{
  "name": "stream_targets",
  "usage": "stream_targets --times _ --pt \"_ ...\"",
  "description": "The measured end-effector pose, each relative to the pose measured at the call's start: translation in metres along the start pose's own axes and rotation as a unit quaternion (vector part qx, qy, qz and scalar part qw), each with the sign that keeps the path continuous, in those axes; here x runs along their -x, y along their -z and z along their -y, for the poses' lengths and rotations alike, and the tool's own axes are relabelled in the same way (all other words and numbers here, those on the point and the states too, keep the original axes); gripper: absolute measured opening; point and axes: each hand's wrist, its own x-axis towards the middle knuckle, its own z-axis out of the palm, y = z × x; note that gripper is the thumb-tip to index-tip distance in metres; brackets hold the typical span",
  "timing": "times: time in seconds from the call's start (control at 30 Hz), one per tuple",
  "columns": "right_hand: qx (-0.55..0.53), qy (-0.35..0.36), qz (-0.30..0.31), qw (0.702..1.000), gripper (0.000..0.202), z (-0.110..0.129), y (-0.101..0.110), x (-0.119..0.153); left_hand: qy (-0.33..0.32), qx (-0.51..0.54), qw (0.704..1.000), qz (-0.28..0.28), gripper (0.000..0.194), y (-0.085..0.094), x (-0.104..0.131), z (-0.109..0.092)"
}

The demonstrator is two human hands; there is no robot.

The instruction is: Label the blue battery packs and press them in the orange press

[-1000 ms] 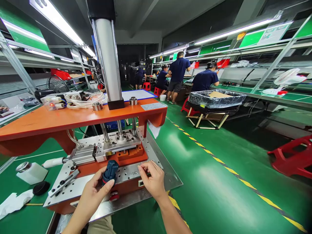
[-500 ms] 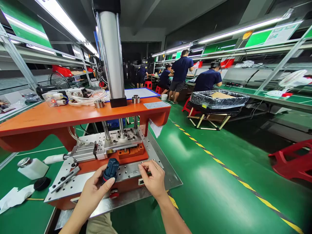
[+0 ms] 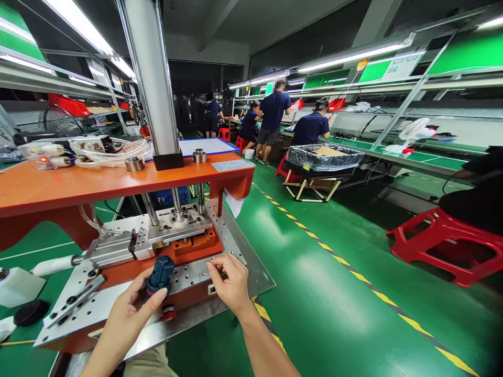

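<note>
My left hand (image 3: 131,309) is closed around a dark blue battery pack (image 3: 161,275) with a red band low on it, held upright in front of the press base. To its right, my right hand (image 3: 231,283) has its fingers curled and the thumb against them; whether anything small is inside is hidden. It hovers over the front edge of the metal base plate (image 3: 188,276). Behind both hands stands the press, with an orange fixture block (image 3: 196,243) beneath its steel plate (image 3: 178,222). A red button (image 3: 168,314) sits on the front, below the battery pack.
An orange upper frame (image 3: 98,183) carries the tall cylinder (image 3: 147,68). At left are a white bottle (image 3: 19,288) and a black round lid (image 3: 31,312). A plastic-lined bin (image 3: 324,159), a red stool (image 3: 444,243) and several people in dark clothes are beyond.
My view has turned right, so the press and hands appear further left. A dark-clothed figure now shows by the red stool at right. Both hands keep nearly the same pose.
</note>
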Motion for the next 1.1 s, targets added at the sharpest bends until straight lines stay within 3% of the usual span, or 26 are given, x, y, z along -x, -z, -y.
stream_targets --times 0.13,0.3,0.5,0.87,0.97,1.03,1.1 --pt "0.002 -0.002 0.001 1.0 0.016 0.0 0.0 0.0 0.002 -0.012 1.0 0.013 0.068 0.0 0.0 0.001" --pt "-0.001 -0.002 0.005 1.0 0.016 -0.002 -0.001 0.001 -0.003 -0.011 1.0 -0.012 0.064 0.0 -0.001 -0.001" --pt "0.009 -0.003 0.017 1.0 0.015 -0.003 0.001 0.002 -0.017 -0.01 1.0 0.012 0.063 0.001 -0.001 -0.004" --pt "0.004 -0.008 0.026 1.0 0.015 0.0 0.003 0.002 -0.018 -0.005 1.0 0.004 0.056 -0.003 0.003 -0.019" --pt "0.001 -0.021 0.047 0.999 0.013 -0.001 0.009 -0.015 -0.024 -0.003 1.0 0.006 0.054 -0.005 0.003 -0.021" --pt "0.024 0.015 0.07 0.997 0.009 -0.007 0.011 -0.04 -0.028 -0.007 0.999 0.013 0.052 -0.005 0.002 -0.022" --pt "0.056 0.073 0.123 0.988 0.021 -0.016 0.007 -0.072 -0.028 -0.012 0.999 0.019 0.052 -0.005 0.002 -0.022"
